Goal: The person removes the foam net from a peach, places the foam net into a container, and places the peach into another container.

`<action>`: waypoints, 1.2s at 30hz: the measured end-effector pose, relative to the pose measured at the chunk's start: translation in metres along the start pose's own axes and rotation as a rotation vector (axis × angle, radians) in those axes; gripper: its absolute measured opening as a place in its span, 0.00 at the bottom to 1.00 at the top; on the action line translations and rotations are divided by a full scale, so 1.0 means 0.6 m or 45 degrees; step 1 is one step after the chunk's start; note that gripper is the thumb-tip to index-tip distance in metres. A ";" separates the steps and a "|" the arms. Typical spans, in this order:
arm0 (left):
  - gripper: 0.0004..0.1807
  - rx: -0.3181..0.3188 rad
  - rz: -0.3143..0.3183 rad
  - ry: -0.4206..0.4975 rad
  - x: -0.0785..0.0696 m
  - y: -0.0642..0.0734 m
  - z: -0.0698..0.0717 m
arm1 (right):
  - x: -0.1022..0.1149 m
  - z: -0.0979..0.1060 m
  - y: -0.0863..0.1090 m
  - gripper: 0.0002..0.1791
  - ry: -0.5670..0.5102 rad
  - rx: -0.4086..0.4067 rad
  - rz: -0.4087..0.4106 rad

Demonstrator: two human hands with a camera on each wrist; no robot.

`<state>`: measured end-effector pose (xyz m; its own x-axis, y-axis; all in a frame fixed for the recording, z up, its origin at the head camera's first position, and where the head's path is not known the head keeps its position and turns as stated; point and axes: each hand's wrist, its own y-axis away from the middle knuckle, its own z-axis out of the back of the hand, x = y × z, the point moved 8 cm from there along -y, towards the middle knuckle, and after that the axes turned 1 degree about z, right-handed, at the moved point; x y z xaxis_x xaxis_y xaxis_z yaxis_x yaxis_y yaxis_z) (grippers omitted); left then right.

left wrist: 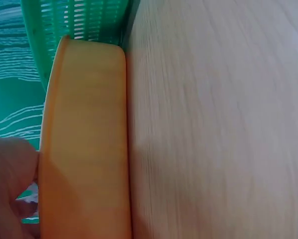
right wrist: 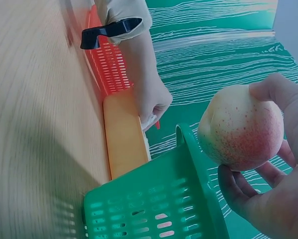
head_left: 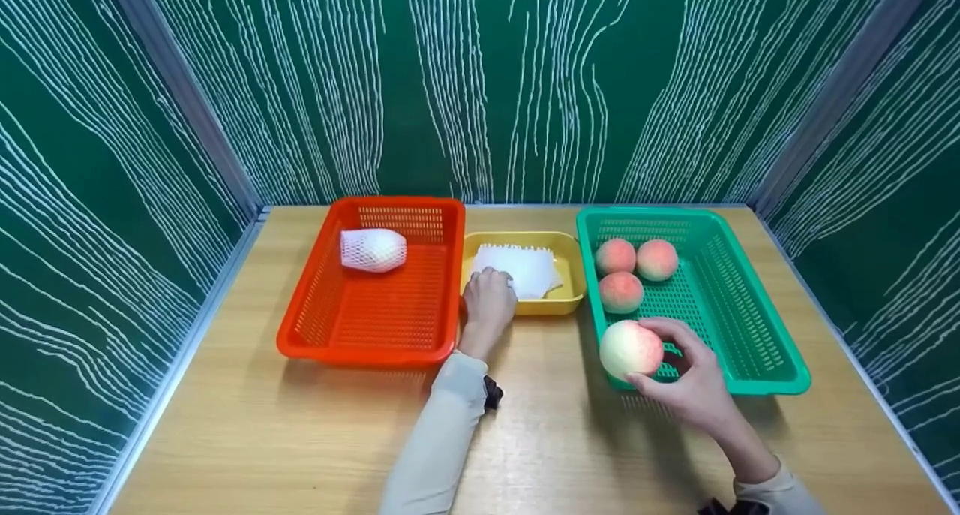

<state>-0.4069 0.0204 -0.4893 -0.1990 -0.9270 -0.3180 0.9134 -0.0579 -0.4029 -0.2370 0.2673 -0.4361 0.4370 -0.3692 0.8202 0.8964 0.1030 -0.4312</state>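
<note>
While your right hand (head_left: 694,386) grips the peach (head_left: 630,348), fingers part-spread around it, your left hand (head_left: 490,301), fingers curled, pinches white netting (head_left: 521,266); separate one piece cleanly.

Tight squeeze: the yellow tray (head_left: 540,307) hemmed by the red basket (head_left: 390,320) at nine o'clock and the green basket (head_left: 750,312) at three! The left hand (head_left: 490,299) plugs its eight o'clock side, yet there's room above from twelve to four. At six, a lane of table (head_left: 555,425) runs between the forearms (head_left: 442,432). Green basket: three peaches (head_left: 621,293) block ten o'clock, the right hand (head_left: 688,376) and a held peach (head_left: 628,350) guard six to eight, but one to four is free! Red basket: netted fruit (head_left: 379,250) at twelve, passage at six.
</note>
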 end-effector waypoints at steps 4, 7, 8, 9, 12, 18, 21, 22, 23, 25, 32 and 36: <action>0.13 0.105 0.015 0.000 0.002 0.007 -0.015 | -0.004 -0.001 0.003 0.38 -0.030 -0.020 -0.054; 0.16 0.164 0.006 -0.026 0.000 0.012 -0.022 | -0.001 -0.002 0.004 0.37 -0.039 -0.004 -0.023; 0.16 0.180 -0.001 -0.048 -0.001 0.014 -0.023 | 0.001 -0.003 0.004 0.37 -0.039 0.003 -0.005; 0.17 0.189 -0.011 -0.068 -0.003 0.016 -0.024 | 0.002 -0.003 0.004 0.37 -0.043 0.010 0.013; 0.17 0.186 -0.043 -0.109 -0.007 0.019 -0.023 | 0.004 -0.003 0.003 0.36 -0.047 0.023 0.046; 0.09 -0.006 -0.062 0.013 -0.011 0.021 0.002 | 0.001 -0.001 0.003 0.36 -0.063 -0.013 -0.001; 0.05 -0.095 -0.081 0.039 -0.014 0.022 0.017 | 0.000 0.001 0.002 0.36 -0.062 -0.033 -0.016; 0.06 -0.093 -0.080 0.041 -0.014 0.023 0.020 | 0.000 0.002 0.002 0.37 -0.057 -0.036 -0.016; 0.07 -0.084 -0.080 0.040 -0.015 0.022 0.021 | 0.000 0.003 0.001 0.36 -0.063 -0.043 -0.022; 0.11 -0.035 -0.078 0.033 -0.016 0.021 0.018 | 0.001 0.003 -0.001 0.37 -0.050 -0.032 0.001; 0.20 0.079 -0.079 -0.033 -0.017 0.023 0.004 | 0.000 0.006 -0.007 0.38 -0.029 -0.048 0.018; 0.24 0.102 -0.084 -0.129 -0.020 0.027 -0.001 | -0.001 0.006 -0.008 0.38 -0.016 -0.053 0.018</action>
<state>-0.3901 0.0308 -0.4924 -0.2266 -0.9525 -0.2035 0.9256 -0.1456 -0.3493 -0.2412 0.2705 -0.4332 0.4505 -0.3563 0.8186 0.8865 0.0697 -0.4575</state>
